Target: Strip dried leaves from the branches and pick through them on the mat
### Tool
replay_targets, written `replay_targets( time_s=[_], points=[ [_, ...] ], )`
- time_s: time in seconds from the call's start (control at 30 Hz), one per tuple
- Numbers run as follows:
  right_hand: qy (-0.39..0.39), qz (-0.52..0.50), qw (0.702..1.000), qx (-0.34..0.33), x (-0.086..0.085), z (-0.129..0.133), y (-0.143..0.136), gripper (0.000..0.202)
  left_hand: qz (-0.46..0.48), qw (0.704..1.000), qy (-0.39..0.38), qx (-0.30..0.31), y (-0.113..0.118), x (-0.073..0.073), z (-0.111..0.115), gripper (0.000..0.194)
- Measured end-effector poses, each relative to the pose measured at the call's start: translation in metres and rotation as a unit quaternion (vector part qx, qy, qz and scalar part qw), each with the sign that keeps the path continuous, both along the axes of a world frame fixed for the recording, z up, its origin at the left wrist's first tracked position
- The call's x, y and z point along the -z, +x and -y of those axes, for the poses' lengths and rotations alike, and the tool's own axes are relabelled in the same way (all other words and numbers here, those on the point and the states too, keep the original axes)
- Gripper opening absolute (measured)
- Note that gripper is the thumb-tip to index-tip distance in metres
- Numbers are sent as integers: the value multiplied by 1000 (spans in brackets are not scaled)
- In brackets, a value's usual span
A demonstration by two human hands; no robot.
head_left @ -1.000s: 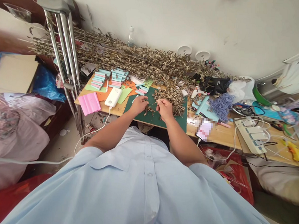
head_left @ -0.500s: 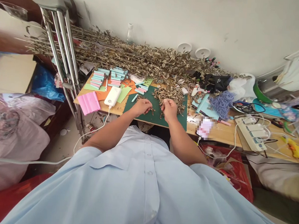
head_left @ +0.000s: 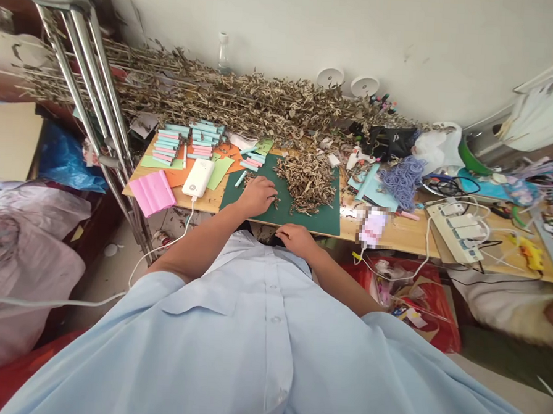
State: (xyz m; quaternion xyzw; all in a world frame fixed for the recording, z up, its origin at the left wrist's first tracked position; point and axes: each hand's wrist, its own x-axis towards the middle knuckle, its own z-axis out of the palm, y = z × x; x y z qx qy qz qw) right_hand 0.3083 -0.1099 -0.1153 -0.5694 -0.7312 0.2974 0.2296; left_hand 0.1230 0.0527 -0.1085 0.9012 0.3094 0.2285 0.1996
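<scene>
My left hand [head_left: 257,197] lies palm down on the green cutting mat [head_left: 324,224], fingers loosely stretched over a few small bits of dried leaf; its palm is hidden. Low at the mat's front edge is my right hand [head_left: 296,237], its fingers curled together; I cannot see whether anything is between them. A heap of dried leaves [head_left: 308,183] covers the middle of the mat, beyond both hands. Just past the left hand lies a short blue paper roll [head_left: 241,178]. More pink and blue paper rolls [head_left: 252,162] sit at the mat's far left corner.
Dried leafy stalks [head_left: 245,100] stretch along the wall. Left are stacked paper rolls [head_left: 165,145], a white power bank [head_left: 198,177], pink paper [head_left: 152,192] and metal crutches [head_left: 86,67]. Right are a phone [head_left: 372,229], purple yarn [head_left: 402,179], a glue gun [head_left: 357,158] and a power strip [head_left: 456,229].
My right hand has left the leaf heap and come down toward me to the table edge. My left hand has turned palm down, its fingers loosened. The view has shifted slightly.
</scene>
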Motion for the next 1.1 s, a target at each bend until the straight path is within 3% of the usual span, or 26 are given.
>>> replay_targets(
  time_s=[0.13,0.3,0.4,0.53,0.73,0.83,0.93,1.03,1.1],
  points=[
    [2,102,995,-1,0,-1,4,20,-46,999,9,25,0,12,1,25],
    [80,84,990,79,-17,-30,9,31,-13,1000,9,2,-3,23,-2,32],
    [94,102,983,120,-22,-60,10,38,8,1000,4,2,-2,21,2,31],
    [46,185,973,128,-21,-93,9,39,33,999,-3,-5,-1,11,12,23],
    [10,254,958,133,-18,-109,4,31,54,998,-18,-16,-6,5,22,20],
    [14,212,968,136,-15,-111,5,32,65,997,-24,-24,-8,6,22,20],
    [58,100,985,131,-14,-112,11,35,76,996,-43,-34,-8,6,20,20],
    [104,16,980,171,-19,-112,22,34,84,994,-57,-37,-8,3,19,20],
    [120,11,972,199,-26,-109,31,31,81,995,-56,-30,-7,1,20,20]
  ],
)
